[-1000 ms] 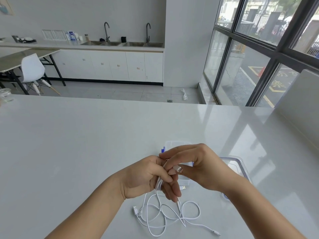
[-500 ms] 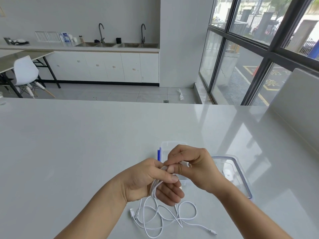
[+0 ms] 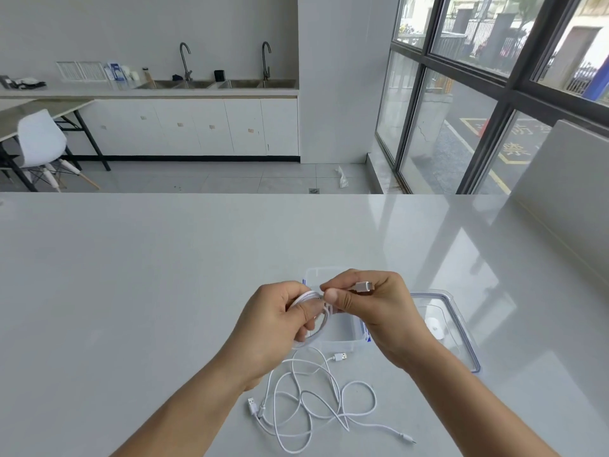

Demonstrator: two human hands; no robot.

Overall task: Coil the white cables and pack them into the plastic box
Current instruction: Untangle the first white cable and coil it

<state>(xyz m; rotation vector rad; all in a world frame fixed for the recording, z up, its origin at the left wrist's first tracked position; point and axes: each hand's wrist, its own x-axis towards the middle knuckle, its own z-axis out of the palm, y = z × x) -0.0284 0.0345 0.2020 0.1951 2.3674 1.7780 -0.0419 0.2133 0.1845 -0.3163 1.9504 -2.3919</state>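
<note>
My left hand [image 3: 273,324] grips a small coil of white cable [image 3: 319,319] just above the table. My right hand [image 3: 372,301] pinches that cable's free end, with its metal plug [image 3: 365,286] sticking out between thumb and fingers. Behind and under both hands stands the clear plastic box [image 3: 342,341] with blue clips, mostly hidden by them. Loose white cables [image 3: 316,404] lie tangled on the table in front of the box, with USB plugs at their ends.
The box's clear lid [image 3: 458,328] with a blue seal lies flat to the right of the box. The white table [image 3: 131,291] stretches wide to the left and back. A raised white panel [image 3: 573,179] stands at the far right.
My right hand has pulled the cable's plug end up and to the right, so the plug now shows between its fingers. The left hand keeps its hold on the coil.
</note>
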